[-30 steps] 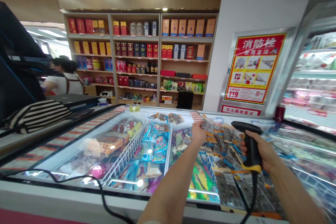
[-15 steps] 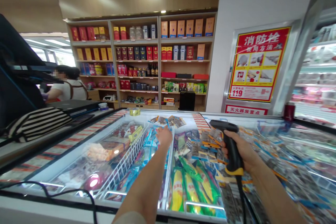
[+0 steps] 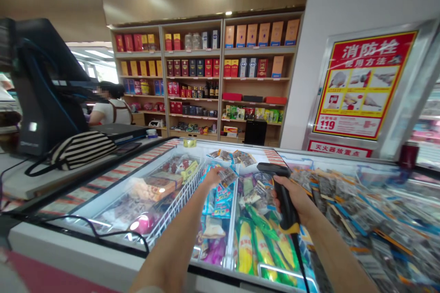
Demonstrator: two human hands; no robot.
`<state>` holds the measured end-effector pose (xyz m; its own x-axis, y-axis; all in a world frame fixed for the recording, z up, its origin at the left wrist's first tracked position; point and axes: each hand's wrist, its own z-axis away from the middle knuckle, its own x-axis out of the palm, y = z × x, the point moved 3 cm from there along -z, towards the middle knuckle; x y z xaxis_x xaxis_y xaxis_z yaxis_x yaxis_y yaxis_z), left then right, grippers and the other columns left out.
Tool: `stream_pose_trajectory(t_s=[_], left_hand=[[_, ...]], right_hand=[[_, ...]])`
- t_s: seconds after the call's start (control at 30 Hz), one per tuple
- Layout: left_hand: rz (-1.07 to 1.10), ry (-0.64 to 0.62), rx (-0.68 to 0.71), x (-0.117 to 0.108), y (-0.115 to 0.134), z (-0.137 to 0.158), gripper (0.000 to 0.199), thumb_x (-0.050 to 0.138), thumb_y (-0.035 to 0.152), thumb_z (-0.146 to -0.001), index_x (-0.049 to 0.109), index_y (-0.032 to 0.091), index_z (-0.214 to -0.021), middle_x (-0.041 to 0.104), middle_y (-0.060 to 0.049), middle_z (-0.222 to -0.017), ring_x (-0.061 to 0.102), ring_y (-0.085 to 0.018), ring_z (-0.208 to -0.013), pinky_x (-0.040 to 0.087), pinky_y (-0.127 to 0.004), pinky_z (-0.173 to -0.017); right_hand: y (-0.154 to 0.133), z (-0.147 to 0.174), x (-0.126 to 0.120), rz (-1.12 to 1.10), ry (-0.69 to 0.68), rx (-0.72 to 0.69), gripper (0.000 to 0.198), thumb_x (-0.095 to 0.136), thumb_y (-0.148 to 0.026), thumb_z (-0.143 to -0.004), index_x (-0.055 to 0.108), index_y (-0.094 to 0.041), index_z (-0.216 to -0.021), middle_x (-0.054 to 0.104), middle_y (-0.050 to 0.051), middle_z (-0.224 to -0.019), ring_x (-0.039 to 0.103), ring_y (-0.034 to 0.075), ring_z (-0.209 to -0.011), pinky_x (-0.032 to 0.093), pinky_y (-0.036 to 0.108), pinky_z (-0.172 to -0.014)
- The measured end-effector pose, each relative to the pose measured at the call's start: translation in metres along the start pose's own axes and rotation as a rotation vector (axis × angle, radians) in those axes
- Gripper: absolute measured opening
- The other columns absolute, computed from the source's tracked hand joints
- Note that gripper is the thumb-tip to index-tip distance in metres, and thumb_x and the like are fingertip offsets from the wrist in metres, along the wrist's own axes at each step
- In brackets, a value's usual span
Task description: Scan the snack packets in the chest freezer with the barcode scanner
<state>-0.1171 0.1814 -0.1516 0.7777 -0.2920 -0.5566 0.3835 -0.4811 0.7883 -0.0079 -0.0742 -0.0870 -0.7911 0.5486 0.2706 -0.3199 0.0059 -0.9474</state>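
Note:
My right hand (image 3: 292,194) is wrapped round the handle of a black and yellow barcode scanner (image 3: 286,201), whose head points left and whose cord hangs down. In my left hand (image 3: 212,177) is a small dark packet (image 3: 227,176) with a blue edge, gripped at its left side. Just behind it, several similar packets (image 3: 243,157) lie on the freezer's glass top. A large heap of such packets (image 3: 354,210) spreads to the right of the scanner. Under the glass are blue bags (image 3: 220,200) and yellow-green corn packs (image 3: 263,242).
A chest freezer (image 3: 113,256) with a white wire basket (image 3: 178,201) stretches before me. On the left counter are a black till screen (image 3: 51,82) and a striped pouch (image 3: 84,149). A person (image 3: 112,105) stands beyond. Shelves of boxes (image 3: 197,66) line the back wall.
The view has turned left. A packet now shows in my left hand, held nearer the scanner. My right hand has brought the scanner leftward, closer to the packet.

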Motion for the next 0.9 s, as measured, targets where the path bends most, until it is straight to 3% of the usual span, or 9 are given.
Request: stream_pose_trajectory(t_s=[0.07, 0.13, 0.23, 0.37, 0.5, 0.63, 0.73, 0.8, 0.9], left_hand=[[-0.083, -0.026, 0.025, -0.014, 0.004, 0.002, 0.038, 0.049, -0.004, -0.054, 0.066, 0.019, -0.079, 0.063, -0.003, -0.082, 0.055, -0.019, -0.084, 0.04, -0.03, -0.08], [-0.165, 0.073, 0.049, -0.022, 0.014, 0.011, 0.035, 0.047, 0.0, -0.06, 0.066, 0.02, -0.081, 0.061, -0.006, -0.088, 0.051, -0.021, -0.093, 0.036, -0.033, -0.084], [-0.326, 0.183, 0.134, -0.013, 0.033, 0.034, 0.032, 0.046, 0.009, -0.069, 0.064, 0.021, -0.091, 0.057, -0.009, -0.094, 0.049, -0.024, -0.096, 0.036, -0.035, -0.084], [-0.418, -0.004, 0.232, 0.016, 0.044, 0.061, 0.02, 0.051, 0.007, -0.065, 0.066, 0.018, -0.071, 0.059, -0.011, -0.087, 0.049, -0.027, -0.094, 0.034, -0.042, -0.085], [-0.312, -0.079, 0.279, 0.011, 0.038, 0.066, 0.022, 0.052, 0.001, -0.06, 0.063, 0.02, -0.056, 0.061, -0.005, -0.073, 0.05, -0.023, -0.092, 0.021, -0.045, -0.095], [-0.329, 0.124, 0.053, -0.009, 0.024, 0.07, 0.02, 0.051, 0.019, -0.07, 0.064, 0.02, -0.086, 0.058, -0.009, -0.097, 0.047, -0.024, -0.099, 0.031, -0.04, -0.089], [-0.43, 0.194, -0.111, -0.009, 0.018, 0.078, 0.048, 0.057, 0.042, -0.065, 0.054, 0.021, -0.108, 0.052, -0.014, -0.108, 0.041, -0.033, -0.106, 0.031, -0.048, -0.086], [-0.415, 0.146, -0.104, -0.002, 0.017, 0.078, 0.058, 0.063, 0.044, -0.059, 0.052, 0.022, -0.111, 0.052, -0.014, -0.109, 0.04, -0.035, -0.108, 0.028, -0.051, -0.087], [-0.238, 0.029, 0.051, 0.007, 0.019, 0.069, 0.054, 0.066, 0.019, -0.056, 0.055, 0.02, -0.109, 0.049, -0.013, -0.116, 0.037, -0.031, -0.115, 0.03, -0.043, -0.093]], right_hand=[[0.0, 0.002, 0.002, 0.01, 0.001, 0.005, 0.017, 0.052, -0.034, -0.073, 0.051, -0.017, -0.073, 0.052, -0.004, -0.044, 0.046, 0.009, -0.032, 0.039, 0.019, -0.028], [0.002, 0.004, 0.003, 0.023, 0.005, 0.008, 0.017, 0.053, -0.034, -0.072, 0.051, -0.017, -0.073, 0.052, -0.004, -0.044, 0.046, 0.009, -0.032, 0.039, 0.019, -0.028], [0.004, 0.004, 0.005, 0.031, 0.001, -0.002, 0.017, 0.053, -0.034, -0.072, 0.052, -0.017, -0.072, 0.052, -0.004, -0.044, 0.046, 0.008, -0.032, 0.039, 0.019, -0.028], [0.008, 0.005, 0.006, 0.06, -0.003, 0.006, 0.019, 0.053, -0.035, -0.073, 0.051, -0.017, -0.069, 0.051, -0.004, -0.044, 0.045, 0.008, -0.031, 0.038, 0.019, -0.028], [0.013, 0.009, 0.009, 0.085, -0.022, 0.023, 0.019, 0.053, -0.036, -0.072, 0.05, -0.017, -0.069, 0.051, -0.004, -0.045, 0.045, 0.008, -0.032, 0.038, 0.02, -0.028], [0.019, 0.014, 0.014, 0.133, 0.001, 0.049, 0.019, 0.051, -0.035, -0.073, 0.048, -0.017, -0.066, 0.051, -0.004, -0.043, 0.045, 0.009, -0.031, 0.038, 0.02, -0.027], [0.024, 0.017, 0.021, 0.166, -0.008, 0.085, 0.02, 0.051, -0.034, -0.073, 0.048, -0.017, -0.065, 0.05, -0.004, -0.041, 0.044, 0.009, -0.03, 0.037, 0.02, -0.027], [0.026, 0.018, 0.024, 0.191, -0.018, 0.099, 0.02, 0.05, -0.035, -0.073, 0.048, -0.017, -0.064, 0.049, -0.004, -0.04, 0.044, 0.009, -0.029, 0.037, 0.02, -0.026], [0.026, 0.018, 0.025, 0.207, -0.037, 0.097, 0.02, 0.05, -0.034, -0.073, 0.048, -0.017, -0.064, 0.049, -0.004, -0.04, 0.043, 0.009, -0.029, 0.037, 0.02, -0.026]])
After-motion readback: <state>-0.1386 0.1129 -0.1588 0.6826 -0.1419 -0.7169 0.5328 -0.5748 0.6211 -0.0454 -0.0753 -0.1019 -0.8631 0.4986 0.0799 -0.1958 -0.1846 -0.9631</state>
